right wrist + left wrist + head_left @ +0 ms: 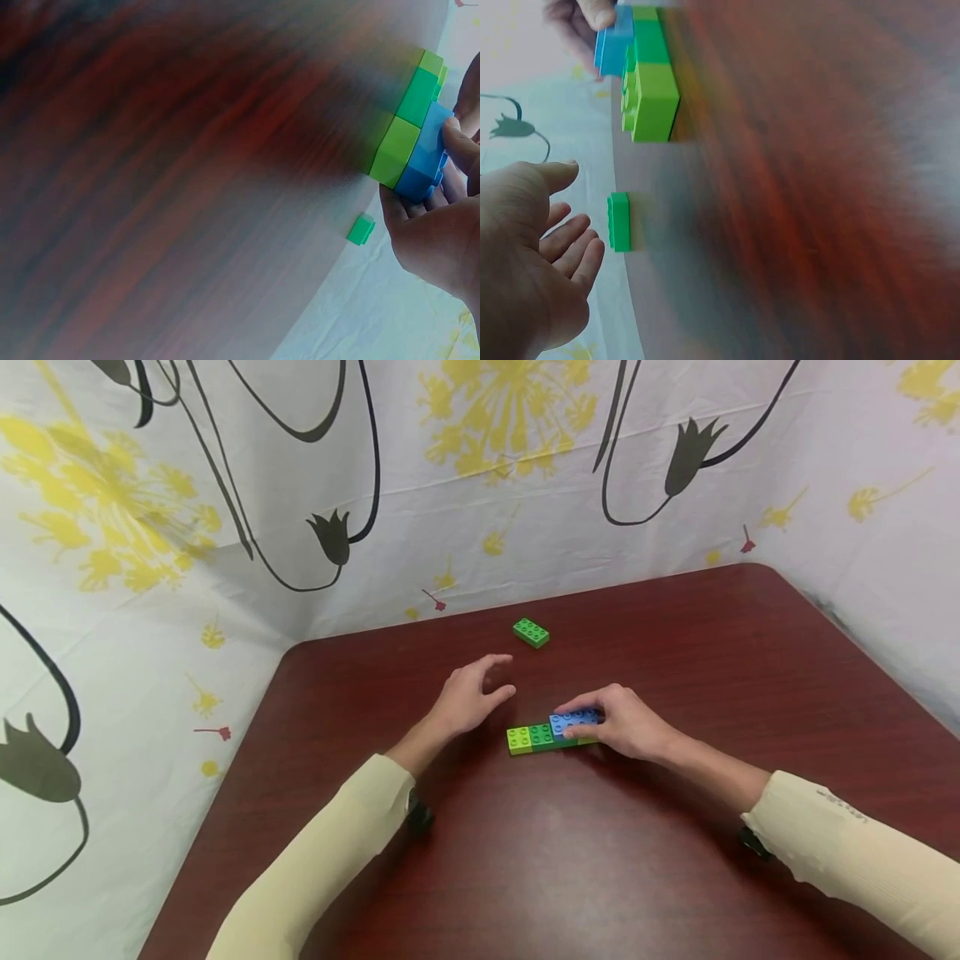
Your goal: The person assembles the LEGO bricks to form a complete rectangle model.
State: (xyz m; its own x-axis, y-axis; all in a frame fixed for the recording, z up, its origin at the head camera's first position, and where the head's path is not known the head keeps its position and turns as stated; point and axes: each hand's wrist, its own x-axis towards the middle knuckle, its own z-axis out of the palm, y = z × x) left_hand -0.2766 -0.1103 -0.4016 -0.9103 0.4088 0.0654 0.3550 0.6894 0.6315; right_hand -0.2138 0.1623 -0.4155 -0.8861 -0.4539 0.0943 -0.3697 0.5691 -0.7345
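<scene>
A row of toy building bricks lies on the table: a lime brick [519, 741] at the left end, a darker green brick [541, 734] beside it, and another lime brick [395, 150] at the right end. On top of the right part sits a blue brick [567, 722], pinched between the thumb and fingers of my right hand [628, 723]. My left hand [467, 695] hovers left of the row, thumb and fingers spread apart, holding nothing. Past it, a loose green brick [531, 632] lies near the far edge.
The dark red wooden table [525, 860] has rounded far corners. A white patterned cloth [480, 527] hangs behind and along its sides.
</scene>
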